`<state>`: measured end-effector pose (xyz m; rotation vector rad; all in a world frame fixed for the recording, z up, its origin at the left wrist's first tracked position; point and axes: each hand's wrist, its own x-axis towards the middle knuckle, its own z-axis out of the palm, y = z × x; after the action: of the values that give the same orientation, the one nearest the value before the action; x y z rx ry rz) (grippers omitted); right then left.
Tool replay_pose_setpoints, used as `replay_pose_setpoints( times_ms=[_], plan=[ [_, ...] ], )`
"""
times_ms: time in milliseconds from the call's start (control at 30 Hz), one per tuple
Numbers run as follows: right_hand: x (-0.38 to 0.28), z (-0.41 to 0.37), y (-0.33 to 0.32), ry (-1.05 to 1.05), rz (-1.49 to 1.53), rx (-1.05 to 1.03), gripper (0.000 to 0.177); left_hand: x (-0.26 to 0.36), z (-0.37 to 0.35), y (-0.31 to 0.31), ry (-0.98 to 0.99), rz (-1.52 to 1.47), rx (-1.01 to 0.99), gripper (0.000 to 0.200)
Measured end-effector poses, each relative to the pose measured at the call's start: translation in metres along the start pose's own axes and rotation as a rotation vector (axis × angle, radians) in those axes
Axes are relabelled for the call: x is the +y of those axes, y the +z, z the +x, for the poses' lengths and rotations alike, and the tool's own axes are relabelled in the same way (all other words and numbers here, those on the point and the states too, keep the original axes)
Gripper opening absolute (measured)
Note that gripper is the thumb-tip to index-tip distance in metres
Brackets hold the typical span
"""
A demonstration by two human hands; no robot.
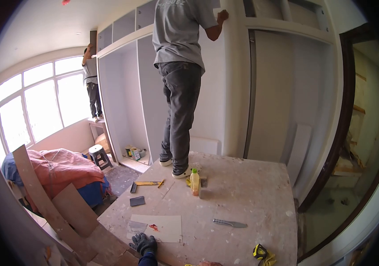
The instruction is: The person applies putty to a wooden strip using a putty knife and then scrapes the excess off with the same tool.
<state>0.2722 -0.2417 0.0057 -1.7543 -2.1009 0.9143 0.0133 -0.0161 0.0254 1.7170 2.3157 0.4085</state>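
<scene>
Grey-gloved left hand, fingers spread, at near edge of pale sheet, likely steadying it on work platform; can't tell right hand's fingers.

A heap is covered by a red and blue tarpaulin, with a plastic stool placed near it. The wall beyond is lit by a multi-paned window. At the right, a doorway is edged by a dark brown door frame.
</scene>
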Motion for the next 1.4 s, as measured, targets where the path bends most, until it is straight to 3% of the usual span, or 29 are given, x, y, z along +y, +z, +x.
replay_pose_setpoints(
  times_ms=[100, 800, 1400],
  plan=[
    [0.010, 0.009, 0.014, 0.070, 0.005, -0.018, 0.060, 0.001, 0.000, -0.002, -0.008, -0.005, -0.015, 0.073],
    [-0.008, -0.002, -0.001, 0.043, 0.061, -0.010, 0.066, 0.001, 0.000, 0.004, -0.002, 0.002, 0.019, 0.070],
    [-0.048, -0.011, -0.045, 0.050, 0.122, -0.152, 0.072, -0.010, 0.009, 0.016, -0.008, -0.004, 0.080, 0.070]
  ],
)
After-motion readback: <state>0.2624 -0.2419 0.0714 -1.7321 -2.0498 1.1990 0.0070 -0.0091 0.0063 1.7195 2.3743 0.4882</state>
